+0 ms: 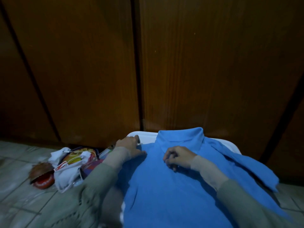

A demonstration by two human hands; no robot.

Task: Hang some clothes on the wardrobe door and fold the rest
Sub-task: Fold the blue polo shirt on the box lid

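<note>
A blue sweater [172, 186] with a high collar lies spread flat, front up, on a white surface [144, 134], and its collar reaches the far edge of this surface, close to the wooden wardrobe doors [213, 63]. One sleeve of the sweater goes out over the right edge of the surface and hangs down past it. The left hand [130, 146] lies on the left shoulder of the sweater, near the far left corner of the surface; its fingers are almost straight and press the cloth down, and they hold nothing. The right hand [178, 157] rests on the chest of the sweater, just below the collar; its fingers are curled down to the cloth, but I cannot tell if they pinch it. Both arms wear long grey-green sleeves. On the tiled floor [19, 162], left of the surface, is a small heap of white cloth [65, 175], some colourful packages [79, 154] and a red round thing [43, 182].
</note>
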